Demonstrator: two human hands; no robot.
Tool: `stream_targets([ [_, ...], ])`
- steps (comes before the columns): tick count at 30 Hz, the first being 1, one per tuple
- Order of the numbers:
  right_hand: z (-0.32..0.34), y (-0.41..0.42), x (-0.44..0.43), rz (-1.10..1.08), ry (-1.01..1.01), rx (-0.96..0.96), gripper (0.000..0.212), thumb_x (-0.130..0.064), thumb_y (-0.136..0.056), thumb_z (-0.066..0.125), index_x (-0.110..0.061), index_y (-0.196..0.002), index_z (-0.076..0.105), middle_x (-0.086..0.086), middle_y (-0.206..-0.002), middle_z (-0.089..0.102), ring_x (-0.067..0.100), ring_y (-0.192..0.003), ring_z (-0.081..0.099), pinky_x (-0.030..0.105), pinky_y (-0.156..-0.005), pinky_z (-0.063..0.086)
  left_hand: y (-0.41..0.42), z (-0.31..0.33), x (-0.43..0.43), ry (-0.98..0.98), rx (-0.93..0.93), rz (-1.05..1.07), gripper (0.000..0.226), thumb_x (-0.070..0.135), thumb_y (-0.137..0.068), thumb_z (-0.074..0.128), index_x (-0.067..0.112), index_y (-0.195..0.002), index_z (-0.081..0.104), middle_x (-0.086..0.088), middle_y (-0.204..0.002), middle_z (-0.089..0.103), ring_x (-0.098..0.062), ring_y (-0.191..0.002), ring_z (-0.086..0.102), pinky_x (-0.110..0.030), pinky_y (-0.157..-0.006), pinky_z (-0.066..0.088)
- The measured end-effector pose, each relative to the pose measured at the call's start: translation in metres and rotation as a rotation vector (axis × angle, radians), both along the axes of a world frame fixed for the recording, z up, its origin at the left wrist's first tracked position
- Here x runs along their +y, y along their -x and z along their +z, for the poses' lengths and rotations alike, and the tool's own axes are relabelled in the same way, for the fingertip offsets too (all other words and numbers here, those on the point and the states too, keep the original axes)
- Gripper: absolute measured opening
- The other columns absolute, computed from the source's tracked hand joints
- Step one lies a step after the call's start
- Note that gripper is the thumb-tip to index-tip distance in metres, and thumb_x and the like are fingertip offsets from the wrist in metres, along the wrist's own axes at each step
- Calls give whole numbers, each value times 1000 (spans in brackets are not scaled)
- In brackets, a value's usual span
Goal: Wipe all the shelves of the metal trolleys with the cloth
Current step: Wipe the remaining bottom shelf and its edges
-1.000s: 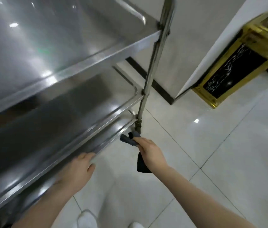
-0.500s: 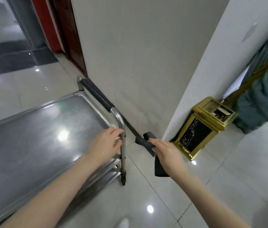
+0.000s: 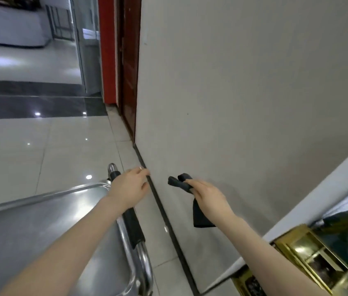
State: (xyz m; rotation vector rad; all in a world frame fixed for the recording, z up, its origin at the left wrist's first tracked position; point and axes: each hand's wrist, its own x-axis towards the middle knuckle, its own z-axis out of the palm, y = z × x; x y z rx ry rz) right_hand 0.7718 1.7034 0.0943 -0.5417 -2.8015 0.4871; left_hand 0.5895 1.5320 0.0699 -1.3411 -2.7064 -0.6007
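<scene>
Indoors: glossy tiled floor [image 3: 40, 150], grey wall [image 3: 243, 92]; left hand [image 3: 130, 190] loosely open over trolley handle [image 3: 133, 226], right hand [image 3: 208, 196] clenching cloth [image 3: 200, 216].

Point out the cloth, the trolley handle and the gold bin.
cloth [image 3: 200, 216], head view, on the hanging dark end below the right hand.
trolley handle [image 3: 133, 226], head view, on its black grip.
gold bin [image 3: 309, 255], head view, on its top.

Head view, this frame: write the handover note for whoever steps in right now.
Left hand: on the trolley handle, over its black grip; how firmly it is closed is unclear.
Right hand: shut on the dark cloth, held in the air beside the wall, touching no shelf.
Top shelf: bare and shiny; lower shelves out of view.
Done: cannot be judged from here.
Left: confirm every shelf is wiped, other trolleys too.
</scene>
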Motion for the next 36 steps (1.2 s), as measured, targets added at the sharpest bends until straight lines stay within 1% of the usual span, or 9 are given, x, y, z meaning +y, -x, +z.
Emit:
stream_targets([
  [3, 7, 58, 35, 62, 19, 24, 35, -9, -98, 46, -22, -128, 59, -1, -121, 63, 23, -106, 56, 37, -83, 45, 42, 0, 25, 8, 1, 73, 37, 29, -95, 47, 24, -132, 51, 0, -125, 56, -22, -112, 54, -35, -83, 49],
  [5, 9, 98, 56, 122, 28, 26, 34, -7, -98, 47, -15, -128, 60, 4, -122, 63, 25, -108, 57, 26, -85, 39, 70, -5, 41, 21, -6, 118, 38, 31, -96, 46, 25, -133, 49, 1, -125, 55, -20, -112, 54, -36, -84, 49],
  [7, 8, 138, 77, 178, 34, 24, 33, -4, -98, 48, -11, -128, 60, 8, -123, 63, 27, -109, 57, 21, -85, 35, 98, -10, 57, 28, -14, 164, 38, 32, -96, 45, 25, -133, 49, 1, -124, 55, -19, -109, 54, -32, -81, 47],
  [11, 8, 217, 121, 284, 21, 14, 36, -7, -99, 46, -15, -133, 57, 5, -129, 60, 25, -114, 55, 31, -94, 41, 158, -12, 88, 38, 18, 272, 39, 31, -96, 45, 25, -134, 48, 2, -123, 56, -17, -107, 56, -28, -76, 44],
  [18, 4, 340, 183, 416, -23, 67, 35, -10, -98, 47, -23, -128, 59, -2, -121, 63, 23, -106, 57, 37, -86, 46, 255, -9, 136, 62, 8, 457, 39, 31, -96, 44, 25, -134, 47, 1, -126, 56, -19, -108, 55, -33, -82, 49],
  [24, -1, 445, 214, 517, -14, 23, 36, -13, -100, 43, -27, -130, 57, -3, -122, 62, 21, -107, 56, 42, -88, 47, 340, -12, 167, 71, 22, 533, 38, 29, -96, 45, 24, -133, 47, 1, -124, 57, -20, -106, 55, -32, -79, 47],
  [29, -12, 555, 224, 589, 32, 30, 35, -13, -99, 45, -30, -127, 58, -8, -119, 62, 19, -102, 57, 42, -85, 49, 439, -10, 178, 92, 20, 597, 39, 31, -97, 43, 25, -136, 45, 1, -129, 55, -18, -109, 55, -29, -78, 45],
  [34, -3, 685, 212, 682, 8, -1, 36, -12, -100, 45, -26, -131, 56, -3, -120, 61, 19, -104, 55, 32, -82, 45, 553, -9, 151, 109, 21, 698, 39, 33, -97, 42, 26, -135, 45, 3, -131, 54, -17, -113, 54, -29, -78, 45],
  [36, 8, 736, 198, 729, -43, -6, 37, -12, -101, 43, -26, -133, 54, -3, -123, 60, 20, -105, 54, 36, -84, 47, 590, -10, 133, 98, -10, 759, 39, 34, -97, 42, 26, -135, 45, 4, -131, 53, -17, -112, 54, -30, -78, 47],
])
